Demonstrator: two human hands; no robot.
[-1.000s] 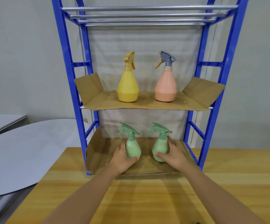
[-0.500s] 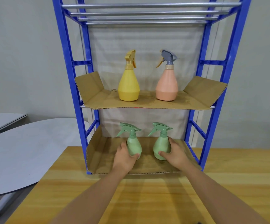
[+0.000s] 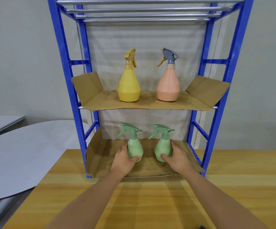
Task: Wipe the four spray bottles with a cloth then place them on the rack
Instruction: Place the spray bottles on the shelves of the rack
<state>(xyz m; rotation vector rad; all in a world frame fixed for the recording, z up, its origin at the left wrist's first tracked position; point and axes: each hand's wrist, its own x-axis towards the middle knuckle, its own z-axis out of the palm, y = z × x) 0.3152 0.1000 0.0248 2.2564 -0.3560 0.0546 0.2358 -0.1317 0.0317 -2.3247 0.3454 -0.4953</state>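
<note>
Two green spray bottles stand upright on the cardboard-lined bottom shelf of the blue rack. My left hand wraps the left green bottle from its left side. Around the right green bottle my right hand is closed from the right. On the middle shelf a yellow spray bottle and a peach spray bottle with a grey trigger stand side by side. No cloth is in view.
The rack stands at the back of a wooden table. Its top shelf is bare metal rods. A round grey table sits to the left, lower down. A grey wall is behind.
Both hands stay on the green bottles on the bottom shelf; the bottles have shifted slightly back and upright. My view has drifted a little.
</note>
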